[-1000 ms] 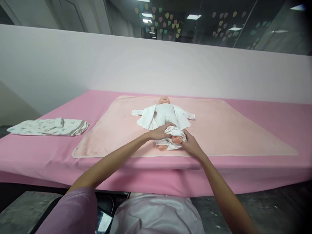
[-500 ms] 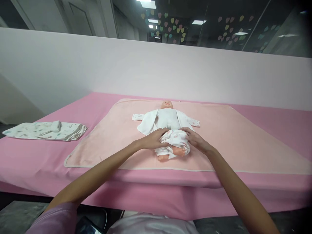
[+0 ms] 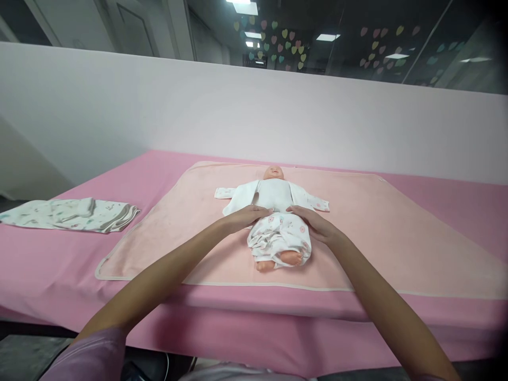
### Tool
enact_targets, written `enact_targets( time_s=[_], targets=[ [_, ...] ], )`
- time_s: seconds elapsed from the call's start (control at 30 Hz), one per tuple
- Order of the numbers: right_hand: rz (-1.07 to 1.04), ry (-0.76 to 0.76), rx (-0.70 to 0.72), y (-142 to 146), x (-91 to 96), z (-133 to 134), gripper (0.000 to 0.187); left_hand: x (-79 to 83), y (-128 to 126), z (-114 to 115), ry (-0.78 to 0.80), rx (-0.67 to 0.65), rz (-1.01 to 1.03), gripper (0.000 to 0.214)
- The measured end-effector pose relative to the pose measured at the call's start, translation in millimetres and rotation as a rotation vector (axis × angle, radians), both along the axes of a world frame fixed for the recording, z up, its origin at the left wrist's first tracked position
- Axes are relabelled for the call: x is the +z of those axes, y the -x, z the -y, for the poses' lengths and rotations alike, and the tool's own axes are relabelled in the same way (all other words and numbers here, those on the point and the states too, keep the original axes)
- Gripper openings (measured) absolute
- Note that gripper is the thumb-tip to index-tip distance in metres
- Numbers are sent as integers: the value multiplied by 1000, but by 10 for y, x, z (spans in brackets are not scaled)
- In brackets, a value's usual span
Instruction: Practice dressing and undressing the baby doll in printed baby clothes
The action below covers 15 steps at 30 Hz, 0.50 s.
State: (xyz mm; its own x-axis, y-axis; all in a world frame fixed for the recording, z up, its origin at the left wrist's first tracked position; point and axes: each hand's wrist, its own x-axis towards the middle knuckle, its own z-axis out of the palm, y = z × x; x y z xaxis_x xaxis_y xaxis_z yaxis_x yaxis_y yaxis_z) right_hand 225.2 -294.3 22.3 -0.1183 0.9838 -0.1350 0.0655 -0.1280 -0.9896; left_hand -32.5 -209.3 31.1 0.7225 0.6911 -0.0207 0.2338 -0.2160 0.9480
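A baby doll lies on its back with its head toward the wall. Its torso is white, and a white jacket lies open around it with both sleeves spread. White printed baby pants cover the doll's legs, bunched at the lower end, where the feet poke out. At the left side of the waistband, my left hand has its fingers closed on the pants' edge. My right hand grips the same waistband on the other side. Both sets of fingertips are partly hidden by the fabric.
Beneath the doll, a peach blanket lies over a pink-covered bed. A folded printed cloth rests at the left. Behind stands a white low wall, with dark glass bearing heart stickers above it.
Both hands have moved up the doll's legs toward its waist. The pants have come up with them and now spread wider and flatter over the legs.
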Motion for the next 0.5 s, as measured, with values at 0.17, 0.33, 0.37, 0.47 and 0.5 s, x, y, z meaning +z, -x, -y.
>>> enact_targets(
  time_s=[0.17,0.33,0.37,0.47,0.5],
  targets=[
    [616,-359,-151,-55,-224,-28,37,-254,91,-124,-241,163,-9,48],
    [879,-580,-270,39,-322,-69,25,-395,104,-149,-617,229,-93,46],
    [909,-609,-285,54,-343,-112,26,-405,80,-169,-662,231,-122,46],
    [944,-622,-324,55,-398,-308,25,-407,-33,-285,-795,236,-183,32],
    [943,-603,-328,37,-409,-384,24,-404,-75,-336,-831,239,-192,28]
  ],
)
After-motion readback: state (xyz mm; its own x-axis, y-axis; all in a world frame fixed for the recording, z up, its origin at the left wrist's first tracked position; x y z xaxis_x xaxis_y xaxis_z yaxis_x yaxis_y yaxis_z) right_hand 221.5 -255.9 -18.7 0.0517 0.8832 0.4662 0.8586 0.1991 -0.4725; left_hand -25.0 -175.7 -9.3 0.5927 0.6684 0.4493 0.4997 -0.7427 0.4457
